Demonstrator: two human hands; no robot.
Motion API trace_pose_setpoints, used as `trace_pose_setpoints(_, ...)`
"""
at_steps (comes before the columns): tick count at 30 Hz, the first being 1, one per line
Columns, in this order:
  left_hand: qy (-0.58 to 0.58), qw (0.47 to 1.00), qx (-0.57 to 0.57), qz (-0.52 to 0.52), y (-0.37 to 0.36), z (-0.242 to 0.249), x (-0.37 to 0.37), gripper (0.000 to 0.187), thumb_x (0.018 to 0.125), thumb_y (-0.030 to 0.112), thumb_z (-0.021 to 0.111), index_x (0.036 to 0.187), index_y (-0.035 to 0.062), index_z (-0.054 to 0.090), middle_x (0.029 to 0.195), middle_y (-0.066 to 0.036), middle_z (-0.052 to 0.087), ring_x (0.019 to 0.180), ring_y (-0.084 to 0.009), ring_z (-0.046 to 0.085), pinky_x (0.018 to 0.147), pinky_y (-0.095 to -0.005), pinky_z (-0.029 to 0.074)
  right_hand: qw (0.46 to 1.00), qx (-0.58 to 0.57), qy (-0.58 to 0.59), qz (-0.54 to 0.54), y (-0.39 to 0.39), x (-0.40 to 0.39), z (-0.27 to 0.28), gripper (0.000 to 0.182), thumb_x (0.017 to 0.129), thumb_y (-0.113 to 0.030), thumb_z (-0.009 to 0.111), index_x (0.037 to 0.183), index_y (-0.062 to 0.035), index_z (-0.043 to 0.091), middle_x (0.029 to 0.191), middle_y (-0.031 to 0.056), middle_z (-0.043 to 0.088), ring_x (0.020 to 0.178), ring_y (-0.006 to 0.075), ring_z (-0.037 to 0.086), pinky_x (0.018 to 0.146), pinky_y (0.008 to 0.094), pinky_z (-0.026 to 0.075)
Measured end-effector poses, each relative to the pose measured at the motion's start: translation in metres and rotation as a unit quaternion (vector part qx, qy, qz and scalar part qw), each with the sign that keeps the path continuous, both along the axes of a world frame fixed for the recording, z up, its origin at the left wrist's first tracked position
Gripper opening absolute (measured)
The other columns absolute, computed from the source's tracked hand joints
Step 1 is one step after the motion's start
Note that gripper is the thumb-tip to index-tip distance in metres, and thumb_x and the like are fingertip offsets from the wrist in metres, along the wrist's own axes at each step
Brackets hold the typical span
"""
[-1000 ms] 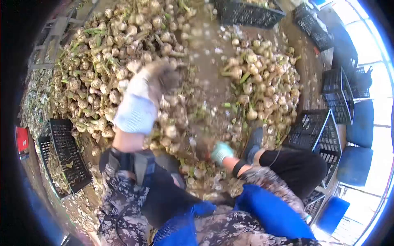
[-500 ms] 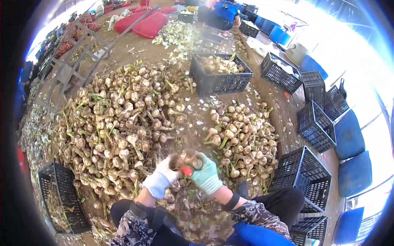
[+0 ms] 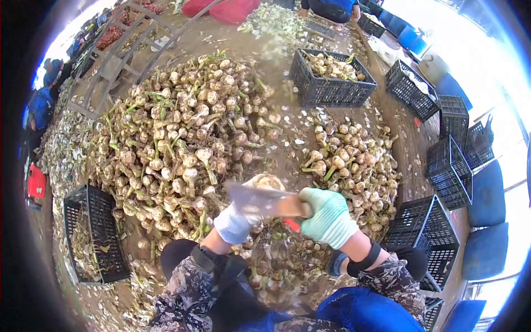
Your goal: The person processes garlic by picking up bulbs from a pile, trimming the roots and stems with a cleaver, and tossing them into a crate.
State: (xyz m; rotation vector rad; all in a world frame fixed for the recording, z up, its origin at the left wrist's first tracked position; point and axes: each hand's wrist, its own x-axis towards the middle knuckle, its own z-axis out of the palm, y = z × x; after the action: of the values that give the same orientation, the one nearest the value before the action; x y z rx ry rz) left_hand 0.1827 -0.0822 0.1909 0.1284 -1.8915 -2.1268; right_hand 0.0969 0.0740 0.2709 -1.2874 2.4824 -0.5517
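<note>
My right hand [image 3: 329, 217], in a pale green glove, is closed around the handle of a wide-bladed knife [image 3: 253, 200]. The blade points left and is blurred by motion. Behind it my left hand [image 3: 237, 220], in a white glove, is closed on a garlic bulb [image 3: 269, 182]; the blade partly hides its fingers. Ahead on the left rises a large heap of soil-stained garlic bulbs [image 3: 166, 146] with stems. A smaller garlic pile [image 3: 359, 166], with shorter stems, lies to the right beyond my right hand.
A black crate of garlic [image 3: 337, 91] stands ahead. On the left is a crate holding trimmings [image 3: 99, 238]. Several black crates [image 3: 423, 238] and blue barrels [image 3: 484, 252] line the right side. A metal frame [image 3: 119, 63] stands far left. Another person [image 3: 332, 8] crouches at the back.
The view has shifted, so the piles and crates sit differently in it. My hands have moved apart slightly, and the knife blade now shows across the front of the garlic bulb.
</note>
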Motion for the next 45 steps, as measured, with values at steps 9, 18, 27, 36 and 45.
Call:
trace_pose_setpoints(9,-0.01,0.982,0.19,-0.015,0.006,-0.047,0.032,0.042,0.073,0.011,0.063,0.109,0.002,0.044,0.094,-0.007,0.057,0.083,-0.0152,0.055,0.076,-0.0277,0.046,0.998,0.053,0.007,0.041,0.0,0.004,-0.007,0.023,0.065,-0.022,0.06,0.083,-0.0091,0.057,0.066,0.0137,0.058,0.064,0.0315,0.057,0.058,0.0391,0.045)
trace_pose_setpoints(18,0.037,0.997,-0.037,-0.053,0.001,0.01,0.023,0.043,0.046,0.015,0.074,0.083,0.0006,0.057,0.075,-0.006,0.06,0.067,-0.0141,0.059,0.064,-0.0248,0.049,0.97,0.236,-0.049,-0.041,0.029,-0.049,-0.058,0.044,0.069,-0.022,0.057,0.113,-0.0153,0.051,0.081,0.0155,0.059,0.065,0.024,0.058,0.068,0.032,0.049)
trace_pose_setpoints(27,-0.034,0.923,0.351,0.155,-0.011,-0.002,-0.012,0.034,0.079,0.034,0.052,0.098,0.0061,0.053,0.095,-0.005,0.054,0.077,-0.0169,0.052,0.068,-0.033,0.044,0.844,-0.251,-0.45,-0.148,-0.001,-0.018,-0.074,0.024,0.068,-0.015,0.068,0.083,-0.005,0.052,0.088,0.0094,0.059,0.074,0.0186,0.056,0.064,0.0252,0.049)
trace_pose_setpoints(36,-0.012,0.982,0.12,0.146,-0.018,-0.025,0.0,0.038,0.082,0.036,0.045,0.106,0.0063,0.047,0.103,-0.007,0.05,0.096,-0.0177,0.047,0.077,-0.0291,0.041,0.745,-0.406,-0.482,-0.218,-0.038,0.02,-0.094,0.023,0.066,-0.008,0.068,0.085,-0.001,0.056,0.081,0.0058,0.061,0.07,0.0111,0.055,0.062,0.0234,0.046)
trace_pose_setpoints(45,-0.071,0.984,-0.161,-0.037,-0.009,-0.005,0.011,0.042,0.065,0.0,0.06,0.106,-0.0006,0.049,0.102,-0.011,0.051,0.092,-0.0199,0.052,0.078,-0.0297,0.045,0.939,-0.202,-0.27,-0.068,-0.018,-0.014,-0.051,0.033,0.064,-0.011,0.07,0.091,-0.0027,0.053,0.081,0.0056,0.058,0.074,0.0126,0.054,0.072,0.0242,0.047)
